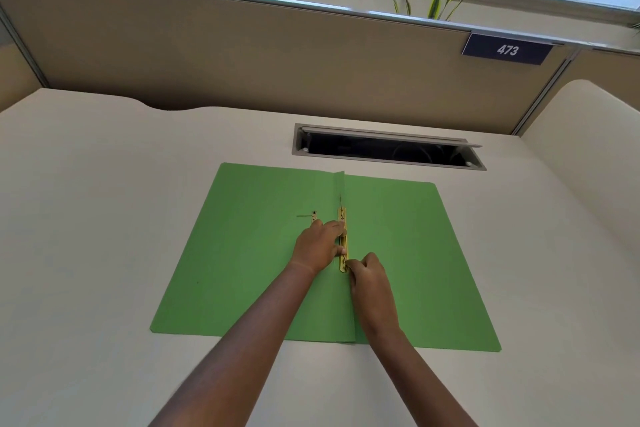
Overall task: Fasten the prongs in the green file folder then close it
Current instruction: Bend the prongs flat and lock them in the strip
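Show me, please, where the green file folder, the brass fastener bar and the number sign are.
green file folder (pixel 408 253), head view, bare right leaf of the open folder.
brass fastener bar (pixel 343 243), head view, strip showing between the two hands.
number sign (pixel 507 49), head view, middle of the plate reading 473.

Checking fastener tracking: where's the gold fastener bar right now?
Head view: the gold fastener bar lies along the centre fold of the open green file folder, between the left hand and the right hand.
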A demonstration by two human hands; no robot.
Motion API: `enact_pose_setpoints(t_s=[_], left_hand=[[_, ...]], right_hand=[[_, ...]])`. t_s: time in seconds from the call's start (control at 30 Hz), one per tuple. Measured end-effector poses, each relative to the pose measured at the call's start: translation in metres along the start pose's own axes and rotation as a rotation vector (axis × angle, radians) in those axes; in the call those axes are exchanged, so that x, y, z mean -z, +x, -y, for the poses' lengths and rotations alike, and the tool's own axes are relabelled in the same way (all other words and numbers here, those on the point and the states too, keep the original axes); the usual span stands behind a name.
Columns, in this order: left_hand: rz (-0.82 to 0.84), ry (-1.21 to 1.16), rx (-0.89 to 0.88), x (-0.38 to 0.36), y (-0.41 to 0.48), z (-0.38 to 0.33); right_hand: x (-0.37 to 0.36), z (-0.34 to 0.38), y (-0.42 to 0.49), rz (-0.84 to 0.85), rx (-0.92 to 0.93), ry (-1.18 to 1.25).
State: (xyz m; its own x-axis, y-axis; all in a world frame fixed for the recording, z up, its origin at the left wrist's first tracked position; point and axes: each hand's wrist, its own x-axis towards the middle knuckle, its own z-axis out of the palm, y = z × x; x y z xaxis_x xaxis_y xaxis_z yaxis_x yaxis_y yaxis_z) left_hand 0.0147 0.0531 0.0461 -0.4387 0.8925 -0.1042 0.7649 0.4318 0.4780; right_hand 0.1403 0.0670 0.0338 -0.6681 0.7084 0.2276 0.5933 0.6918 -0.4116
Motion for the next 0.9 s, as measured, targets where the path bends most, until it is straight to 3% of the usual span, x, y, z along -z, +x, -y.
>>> enact_pose_setpoints(t_s=[0.1,0.17,0.23,0.33,0.67,0.73,0.9], left_hand=[[-0.005,0.004,-0.001,0.000,0.000,0.000],[-0.010,0.006,0.004,0.000,0.001,0.000],[-0.011,0.024,0.001,0.001,0.000,-0.001],[-0.018,0.063,-0.015,0.001,-0.001,-0.002],[-0.012,0.017,-0.011,-0.002,-0.001,0.002],[-0.016,0.018,-0.019,-0.002,-0.001,0.002],[-0.125,0.043,-0.046,-0.005,-0.012,0.008]], right_hand=[[0.011,0.012,0.002,-0.008,-0.022,-0.025],[0.013,0.024,0.006,0.076,0.023,-0.159],[0.001,0.027,0.011,0.039,0.036,-0.245],[0.005,0.040,0.007,0.170,-0.050,-0.273],[0.006,-0.002,-0.010,0.130,0.121,-0.148],[0.009,-0.017,-0.012,0.061,0.090,0.022],[0.018,-0.040,-0.018,0.030,0.014,0.084]])
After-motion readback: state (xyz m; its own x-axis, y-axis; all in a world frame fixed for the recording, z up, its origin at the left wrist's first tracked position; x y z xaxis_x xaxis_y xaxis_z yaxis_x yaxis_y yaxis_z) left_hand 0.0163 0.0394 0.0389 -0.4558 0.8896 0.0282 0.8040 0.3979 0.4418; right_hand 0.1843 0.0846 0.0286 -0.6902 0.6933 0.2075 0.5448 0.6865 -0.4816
